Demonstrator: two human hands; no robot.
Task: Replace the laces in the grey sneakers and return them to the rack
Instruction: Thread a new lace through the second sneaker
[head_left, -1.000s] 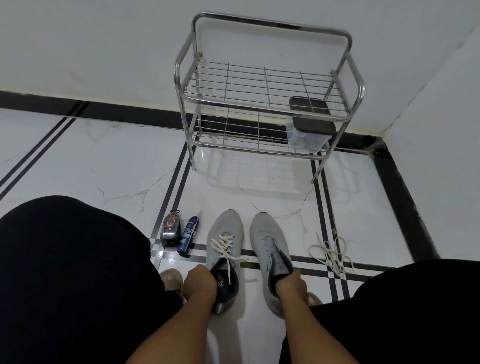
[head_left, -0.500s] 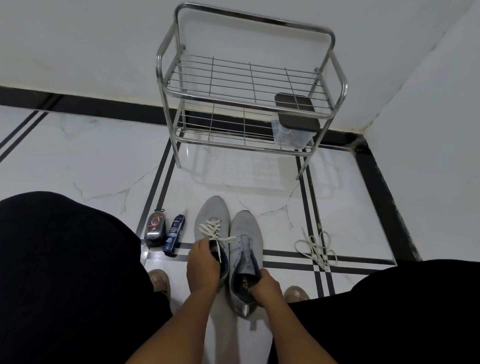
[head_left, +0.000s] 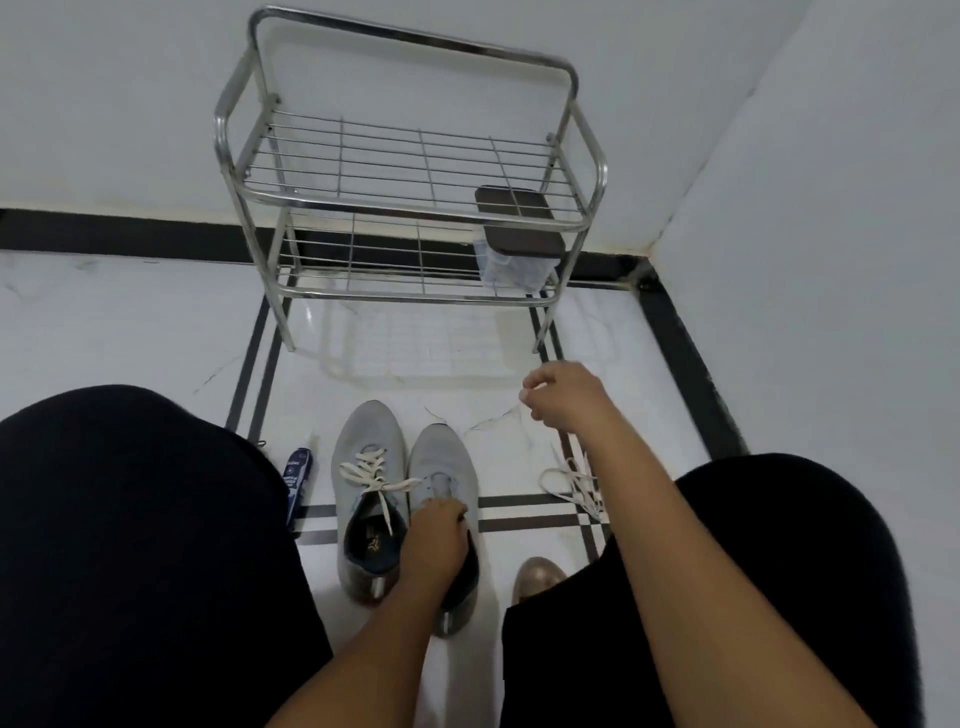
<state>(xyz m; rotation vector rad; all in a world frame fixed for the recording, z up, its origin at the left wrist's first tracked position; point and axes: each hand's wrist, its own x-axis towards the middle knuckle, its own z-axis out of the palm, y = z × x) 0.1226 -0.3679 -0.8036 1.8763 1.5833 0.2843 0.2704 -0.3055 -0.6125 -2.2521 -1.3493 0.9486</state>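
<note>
Head view shows your left hand (head_left: 434, 535) gripping the unlaced sneaker (head_left: 441, 499) at lower centre, your right hand (head_left: 563, 397) curled, seemingly empty, above the loose lace (head_left: 571, 480); reaching blind could snag it under your arm.

bare forearms, black trousers, perhaps bronze shoe (head_left: 537, 576)
</note>
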